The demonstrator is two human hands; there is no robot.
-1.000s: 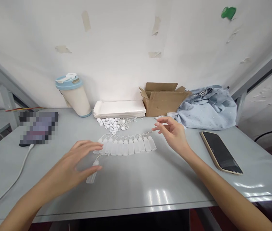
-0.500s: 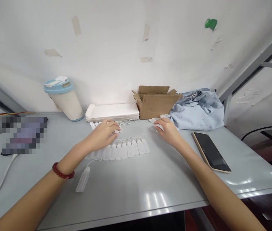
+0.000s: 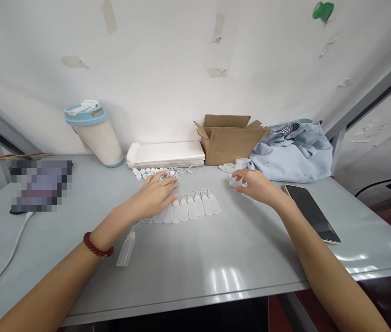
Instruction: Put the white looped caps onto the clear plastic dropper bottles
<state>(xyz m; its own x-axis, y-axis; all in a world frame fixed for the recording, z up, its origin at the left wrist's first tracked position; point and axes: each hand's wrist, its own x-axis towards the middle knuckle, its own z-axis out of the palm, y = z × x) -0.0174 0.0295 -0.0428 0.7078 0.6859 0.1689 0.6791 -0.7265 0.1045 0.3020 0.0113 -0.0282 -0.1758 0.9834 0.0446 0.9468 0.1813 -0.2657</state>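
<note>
My row of small translucent plastic bottles (image 3: 197,207) lies across the middle of the grey table (image 3: 188,272), thin white cords at their necks; the clock's centre is that row. My left hand (image 3: 155,196) reaches over its left end at nine to ten o'clock, palm down, thumb apart from the fingers, close to the white caps (image 3: 143,173) heaped at ten to eleven; I can't tell whether my fingertips touch any. One single bottle (image 3: 126,250) lies at eight o'clock, its cord trailing up toward the row. Well apart from my left, my right hand (image 3: 252,184) sits at two to three, thumb and fingers curled about a clear bottle (image 3: 234,183); I can't tell whether they grip it. An open cardboard box (image 3: 230,146) stands between one and two, a pale blue cloth (image 3: 292,159) just beside it. My black-screened smartphone (image 3: 315,214) lies at three, and a blue-lidded tumbler (image 3: 96,138) at ten.
</note>
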